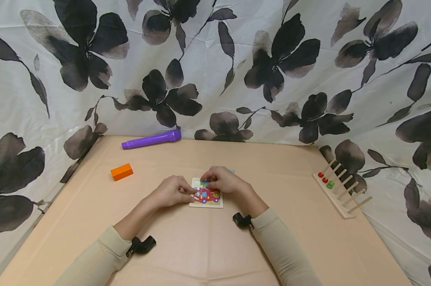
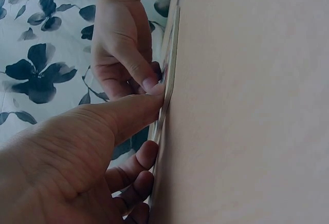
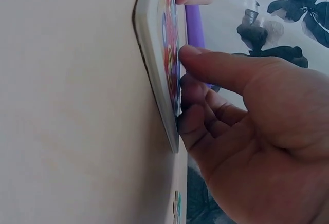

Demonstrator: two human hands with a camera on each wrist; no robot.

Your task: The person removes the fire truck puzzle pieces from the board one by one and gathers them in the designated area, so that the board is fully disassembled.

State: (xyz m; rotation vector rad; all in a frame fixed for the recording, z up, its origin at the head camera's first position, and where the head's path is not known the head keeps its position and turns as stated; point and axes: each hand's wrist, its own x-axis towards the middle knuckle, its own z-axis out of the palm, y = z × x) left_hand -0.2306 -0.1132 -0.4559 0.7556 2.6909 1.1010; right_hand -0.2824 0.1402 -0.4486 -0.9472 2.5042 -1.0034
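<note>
A small wooden puzzle board (image 1: 205, 205) with a red car picture lies on the table in front of me. My left hand (image 1: 171, 191) is at its left edge, the thumb resting on the board and the other fingers bent beside the rim. My right hand (image 1: 223, 180) reaches over the top right part. Its bent thumb and fingers close about a green-and-blue puzzle piece (image 1: 203, 184) near the upper edge, which they partly cover. In the right wrist view, the fingertips touch the face of the board (image 3: 154, 44). Both thumbs nearly meet in the left wrist view.
Just beyond the right hand lies a small blue piece (image 1: 232, 171), largely hidden. An orange block (image 1: 122, 172) and a purple tube (image 1: 151, 140) lie toward the back left. On the right stands a wooden peg rack (image 1: 335, 198) with red and green beads. A floral cloth hangs behind.
</note>
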